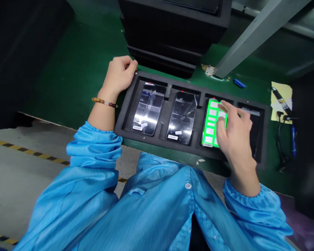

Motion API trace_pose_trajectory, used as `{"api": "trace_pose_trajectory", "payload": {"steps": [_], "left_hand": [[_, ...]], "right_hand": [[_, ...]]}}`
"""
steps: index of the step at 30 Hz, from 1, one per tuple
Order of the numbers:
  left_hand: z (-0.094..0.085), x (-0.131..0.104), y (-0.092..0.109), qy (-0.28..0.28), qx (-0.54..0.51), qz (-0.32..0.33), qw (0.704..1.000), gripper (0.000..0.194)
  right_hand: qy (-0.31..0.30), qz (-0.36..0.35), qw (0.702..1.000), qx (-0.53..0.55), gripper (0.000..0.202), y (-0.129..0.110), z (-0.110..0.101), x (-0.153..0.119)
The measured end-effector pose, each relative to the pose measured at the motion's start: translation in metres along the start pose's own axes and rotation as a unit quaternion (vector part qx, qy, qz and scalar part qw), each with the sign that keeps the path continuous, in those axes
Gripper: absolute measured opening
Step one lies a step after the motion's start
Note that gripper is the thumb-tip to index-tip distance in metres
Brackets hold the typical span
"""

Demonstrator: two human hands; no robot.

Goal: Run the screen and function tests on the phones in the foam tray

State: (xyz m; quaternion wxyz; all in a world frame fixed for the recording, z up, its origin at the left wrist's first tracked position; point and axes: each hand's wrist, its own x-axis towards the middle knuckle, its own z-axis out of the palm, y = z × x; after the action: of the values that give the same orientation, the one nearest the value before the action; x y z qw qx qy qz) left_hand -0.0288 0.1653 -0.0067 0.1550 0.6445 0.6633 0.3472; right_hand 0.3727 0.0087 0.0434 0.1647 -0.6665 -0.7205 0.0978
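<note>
A black foam tray (163, 115) lies on the green table with several phones in its slots. The leftmost phone (148, 109) and the second phone (183, 118) have dark, reflective screens. A third phone (210, 125) shows a bright green screen with white blocks. My right hand (234, 127) is over that lit screen, fingers apart and bent, fingertips at its upper right part. Partly behind this hand is a fourth dark phone (255, 129). My left hand (122, 73) rests closed at the tray's upper left corner, with nothing visible in it.
Behind the tray stands a stack of black foam trays (170, 42). A grey metal post (251, 38) rises at the back right. Near it lies a blue cap (239, 83). Yellow paper (276, 104), a pen (281, 99) and a black cable (279, 136) are at the right.
</note>
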Motion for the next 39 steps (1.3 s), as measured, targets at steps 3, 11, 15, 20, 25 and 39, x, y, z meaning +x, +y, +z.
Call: {"api": "trace_pose_trajectory", "payload": {"steps": [3, 11, 15, 20, 25, 39], "left_hand": [[-0.001, -0.001, 0.001, 0.002, 0.0, 0.0, 1.0, 0.044], [-0.002, -0.001, 0.001, 0.003, -0.008, 0.003, 1.0, 0.046], [-0.002, -0.002, 0.004, -0.002, 0.008, -0.008, 1.0, 0.042], [-0.002, -0.002, 0.003, -0.005, 0.005, -0.012, 1.0, 0.044], [0.0, 0.0, 0.0, 0.001, 0.001, 0.006, 1.0, 0.046], [-0.002, 0.001, -0.005, -0.004, -0.008, 0.0, 1.0, 0.048]], "right_hand": [[-0.012, -0.004, 1.0, -0.001, 0.062, 0.007, 0.0, 0.006], [-0.018, 0.017, 1.0, 0.001, 0.056, 0.007, -0.014, -0.031], [-0.011, 0.039, 0.999, -0.006, 0.056, 0.011, -0.022, -0.044], [-0.008, 0.032, 0.999, -0.013, 0.051, 0.01, -0.024, -0.058], [-0.015, 0.03, 0.999, -0.013, 0.048, 0.007, -0.026, -0.084], [0.093, 0.136, 0.984, -0.065, 0.088, 0.073, -0.025, -0.057]]}}
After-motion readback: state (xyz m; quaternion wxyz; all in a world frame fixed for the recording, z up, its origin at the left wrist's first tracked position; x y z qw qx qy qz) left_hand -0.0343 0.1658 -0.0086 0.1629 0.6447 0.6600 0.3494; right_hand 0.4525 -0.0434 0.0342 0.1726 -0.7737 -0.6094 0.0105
